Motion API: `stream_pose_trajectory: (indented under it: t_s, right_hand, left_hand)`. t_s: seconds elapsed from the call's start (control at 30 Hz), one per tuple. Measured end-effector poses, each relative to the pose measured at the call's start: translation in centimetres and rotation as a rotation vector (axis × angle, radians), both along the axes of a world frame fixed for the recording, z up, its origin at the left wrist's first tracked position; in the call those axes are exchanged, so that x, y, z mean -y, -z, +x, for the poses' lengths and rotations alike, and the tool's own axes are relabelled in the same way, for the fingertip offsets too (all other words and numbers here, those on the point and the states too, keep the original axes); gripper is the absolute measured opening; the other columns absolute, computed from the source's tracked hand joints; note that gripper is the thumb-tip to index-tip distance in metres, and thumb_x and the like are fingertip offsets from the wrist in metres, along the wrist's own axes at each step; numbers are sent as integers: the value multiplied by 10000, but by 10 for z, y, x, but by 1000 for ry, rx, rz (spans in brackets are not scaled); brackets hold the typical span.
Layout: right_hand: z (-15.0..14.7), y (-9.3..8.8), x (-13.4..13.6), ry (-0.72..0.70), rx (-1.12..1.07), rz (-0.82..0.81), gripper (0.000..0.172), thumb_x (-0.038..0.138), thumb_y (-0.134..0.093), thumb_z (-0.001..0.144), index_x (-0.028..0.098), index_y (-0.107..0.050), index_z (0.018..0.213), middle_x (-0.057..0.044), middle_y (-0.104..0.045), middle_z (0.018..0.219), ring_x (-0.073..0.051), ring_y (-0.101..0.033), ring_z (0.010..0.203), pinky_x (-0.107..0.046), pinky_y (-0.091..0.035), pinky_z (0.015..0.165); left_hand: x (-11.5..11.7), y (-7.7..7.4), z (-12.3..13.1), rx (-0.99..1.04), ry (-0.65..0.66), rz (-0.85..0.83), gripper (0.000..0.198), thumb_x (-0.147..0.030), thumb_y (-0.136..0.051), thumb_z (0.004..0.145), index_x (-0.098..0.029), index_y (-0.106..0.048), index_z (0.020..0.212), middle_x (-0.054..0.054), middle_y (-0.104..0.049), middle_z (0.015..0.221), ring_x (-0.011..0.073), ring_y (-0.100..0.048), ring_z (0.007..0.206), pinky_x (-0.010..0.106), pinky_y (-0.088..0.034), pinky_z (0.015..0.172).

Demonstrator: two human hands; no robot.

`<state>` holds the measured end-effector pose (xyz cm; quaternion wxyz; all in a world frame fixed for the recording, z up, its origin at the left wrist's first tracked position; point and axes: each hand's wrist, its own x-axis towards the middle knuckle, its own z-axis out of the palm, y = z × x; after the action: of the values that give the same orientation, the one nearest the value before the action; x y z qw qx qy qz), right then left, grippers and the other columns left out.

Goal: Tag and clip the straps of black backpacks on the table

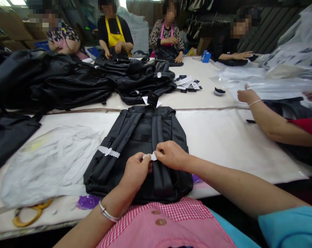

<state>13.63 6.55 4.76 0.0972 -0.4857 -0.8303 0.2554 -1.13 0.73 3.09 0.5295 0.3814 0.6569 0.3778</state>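
Observation:
A black backpack [142, 132] lies on the table before me with its two straps facing up and a black tag [152, 99] at its top. Over the right strap, my left hand [139, 167] and my right hand [170, 155] pinch a small white strip [151, 156] between them, fingers closed. Another white strip [109, 151] is wrapped around the left strap.
Thin white sheets [55, 158] and yellow-handled scissors [29, 213] lie at the left. Black bags [75, 77] are piled behind, beside loose tags [188, 82]. A co-worker's arm [277, 124] reaches in from the right, near clear plastic [269, 82]. Several people work across the table.

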Motion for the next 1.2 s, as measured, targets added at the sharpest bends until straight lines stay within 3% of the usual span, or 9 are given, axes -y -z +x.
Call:
stream_pose_trajectory:
  t_s: [0.2,0.37,0.43,0.57,0.8,0.9,1.0,1.07,1.2]
  right_hand:
    - [20,17,5,195,-230,-83,351,417,-496,882,169,-612,663,-9,-601,619,-119,-523,598,-240,-338,570]
    - [31,16,9,321,-249,-561,583,670,-454,822,171,-557,539,4,-490,471,-109,-432,470,-253,-289,473]
    - [29,17,11,360,-349,-679,538,656,-524,784,177,-522,538,35,-445,450,-85,-362,424,-246,-246,436]
    - [23,17,15,366,-554,-648,447,555,-644,733,178,-474,562,73,-381,466,-59,-296,428,-224,-189,419]
    - [23,37,17,379,-1023,-858,491,600,-687,662,211,-388,639,115,-301,452,-50,-216,385,-219,-159,392]
    - [33,40,18,345,-814,-788,456,615,-583,759,205,-420,643,97,-326,453,-66,-269,387,-224,-221,399]
    - [48,17,24,275,-504,-332,372,522,-496,857,163,-582,815,-4,-568,644,-128,-505,557,-269,-422,549]
    - [58,-10,33,67,-387,25,366,431,-520,864,154,-600,1091,-104,-642,1019,-198,-594,883,-346,-473,792]
    - [58,-48,68,-548,-88,291,553,225,-585,798,211,-484,1342,-112,-419,1446,-265,-352,1337,-429,-295,1074]
  left_hand:
    - [-1,2,3,246,-88,-120,177,-316,-631,730,-154,-560,728,5,-618,644,122,-601,560,217,-485,517]
    - [-3,-6,4,242,-54,-111,230,-361,-659,740,-145,-587,773,39,-648,707,145,-622,605,236,-502,523]
    - [-4,-8,5,297,-16,-155,293,-419,-671,743,-144,-609,821,57,-662,754,165,-632,637,267,-519,539]
    - [-6,-5,7,382,55,-242,411,-510,-704,721,-130,-645,866,88,-676,799,187,-640,664,308,-541,569]
    - [-13,12,22,654,61,-114,374,-435,-740,709,-137,-669,923,96,-701,833,186,-655,703,285,-543,638]
    - [-10,5,11,363,233,-137,396,-502,-648,768,-137,-684,919,109,-708,828,222,-665,715,327,-550,640]
    - [-1,-17,-27,-258,361,195,366,-481,-599,806,-162,-702,954,108,-710,916,261,-661,855,384,-540,790]
    - [7,-35,-65,-646,396,510,359,-403,-610,809,-187,-675,1089,100,-682,1078,277,-609,1042,424,-462,969]
    - [29,-54,-141,-1008,815,738,426,-246,-600,782,-245,-631,1206,71,-547,1347,298,-433,1291,469,-347,1098]
